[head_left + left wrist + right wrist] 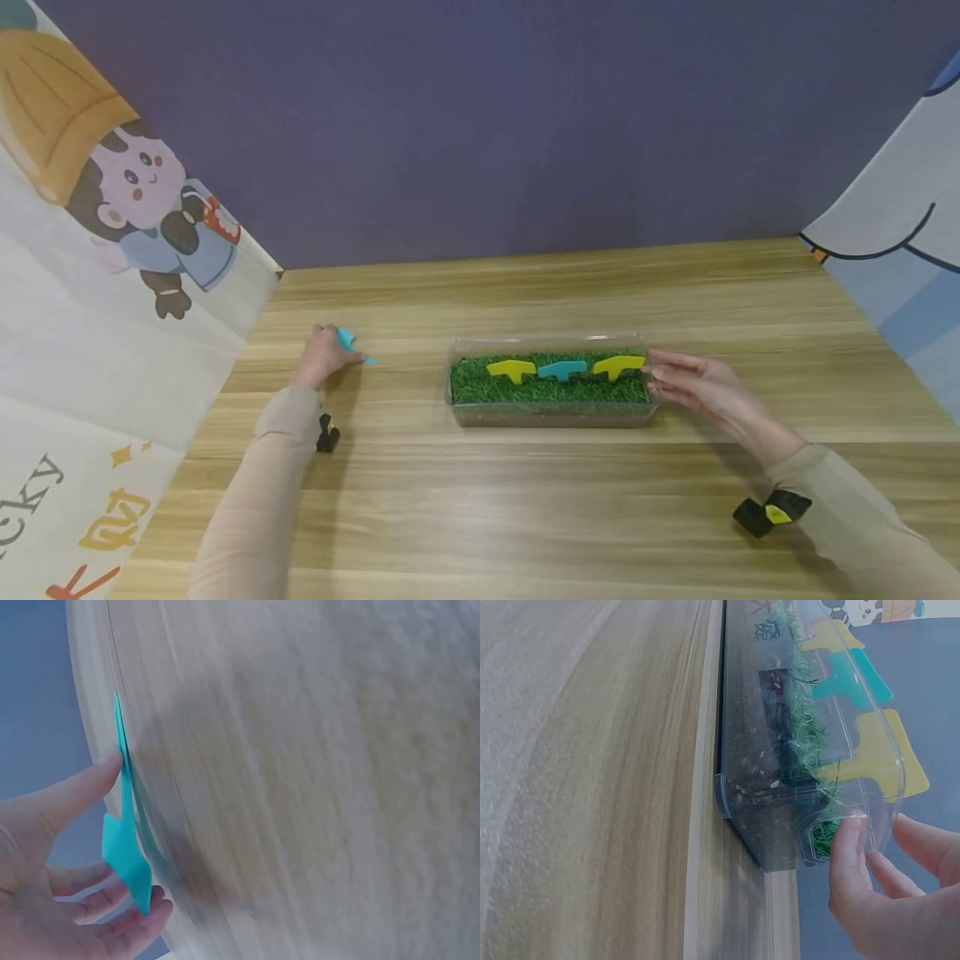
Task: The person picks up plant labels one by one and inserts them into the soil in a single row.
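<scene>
A teal T-shaped plant label (127,851) is pinched between the thumb and fingers of my left hand (324,354). The label is tilted close to the tabletop at the left; whether its edge touches the wood is unclear. In the middle stands a clear plastic planter box (555,415) with green grass (480,387). Upright in the grass are a left yellow plant label (512,369), a middle teal plant label (562,369) and a right yellow plant label (618,366). My right hand (701,387) rests its relaxed fingertips against the box's right end.
The wooden table (495,508) ends at a dark blue wall (525,125) behind. A printed cartoon sheet (112,333) borders the left side, and another printed panel (907,275) borders the right. Soil (757,772) and a printed code show through the box side.
</scene>
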The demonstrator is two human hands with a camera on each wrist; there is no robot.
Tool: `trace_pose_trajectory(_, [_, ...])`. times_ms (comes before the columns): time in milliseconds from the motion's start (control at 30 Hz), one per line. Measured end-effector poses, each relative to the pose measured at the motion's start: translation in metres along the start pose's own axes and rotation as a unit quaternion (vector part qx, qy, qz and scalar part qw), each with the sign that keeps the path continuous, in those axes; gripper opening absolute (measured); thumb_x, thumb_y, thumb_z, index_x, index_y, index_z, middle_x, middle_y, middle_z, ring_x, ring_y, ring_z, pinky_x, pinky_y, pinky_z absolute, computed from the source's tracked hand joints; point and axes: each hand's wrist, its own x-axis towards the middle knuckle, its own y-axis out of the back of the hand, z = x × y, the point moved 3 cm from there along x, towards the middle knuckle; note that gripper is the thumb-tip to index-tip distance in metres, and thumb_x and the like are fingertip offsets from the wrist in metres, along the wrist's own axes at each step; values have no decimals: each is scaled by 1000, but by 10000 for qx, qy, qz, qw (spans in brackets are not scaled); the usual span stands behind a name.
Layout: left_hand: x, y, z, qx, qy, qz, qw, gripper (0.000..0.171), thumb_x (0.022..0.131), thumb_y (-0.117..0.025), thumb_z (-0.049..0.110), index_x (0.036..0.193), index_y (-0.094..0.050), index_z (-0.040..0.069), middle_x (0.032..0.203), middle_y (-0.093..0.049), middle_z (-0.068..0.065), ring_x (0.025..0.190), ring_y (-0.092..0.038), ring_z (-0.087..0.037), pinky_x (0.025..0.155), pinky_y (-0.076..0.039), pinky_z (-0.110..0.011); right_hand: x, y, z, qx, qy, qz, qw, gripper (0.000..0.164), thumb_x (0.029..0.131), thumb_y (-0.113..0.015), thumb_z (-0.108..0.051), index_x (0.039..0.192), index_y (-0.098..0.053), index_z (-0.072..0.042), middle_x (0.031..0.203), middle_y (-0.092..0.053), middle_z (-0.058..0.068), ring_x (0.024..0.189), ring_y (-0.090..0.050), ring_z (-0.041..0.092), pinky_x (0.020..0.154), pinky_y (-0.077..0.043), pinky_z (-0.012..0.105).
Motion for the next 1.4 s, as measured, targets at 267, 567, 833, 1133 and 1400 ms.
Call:
trace_pose_trajectory(267, [-5, 6, 2, -315, -273, 592, 9974, 64, 74, -67, 9, 122, -34, -17, 113, -37, -34, 100, -43, -45, 88, -40, -50, 0, 0, 1, 17, 25, -23, 10000, 26, 83, -58, -4, 104, -62, -20, 98, -64, 0, 91, -61, 15, 82, -47, 25])
trace_pose_trajectory(567, [-11, 16, 5, -539, -389, 839, 9943, 43, 82, -55, 1, 121, -40, -12, 110, -44, -32, 99, -46, -43, 83, -42, -50, 0, 0, 1, 56, 49, -39, 10000, 25, 84, -58, -3, 100, -63, -22, 98, -65, -1, 91, -61, 15, 83, -47, 25])
trace_pose_trajectory(833, [-15, 25, 10, -822, -628, 962, 9900, 33, 84, -44, -2, 115, -48, -11, 106, -50, -30, 87, -51, -37, 68, -45, -38, 0, -1, 0, 65, 47, -38, 10000, 26, 84, -57, -2, 99, -63, -22, 98, -64, -1, 90, -61, 16, 82, -47, 25])
trace_pose_trajectory(1133, [-19, 30, 19, -1045, -1070, 1064, 9830, 27, 86, -48, 0, 111, -54, -7, 101, -55, -27, 87, -52, -34, 67, -46, -37, 1, -1, 0, 37, 21, -15, 10000, 25, 84, -58, -3, 99, -63, -22, 98, -64, -1, 90, -61, 15, 83, -47, 25])
trace_pose_trajectory(1400, [-24, 34, 36, -1105, -1563, 1179, 9744, 25, 85, -51, -1, 108, -58, -6, 96, -59, -24, 82, -54, -30, 62, -44, -30, 0, -1, 0, 65, 8, -5, 10000, 25, 84, -58, -3, 99, -63, -22, 98, -64, -1, 92, -61, 15, 83, -47, 25])
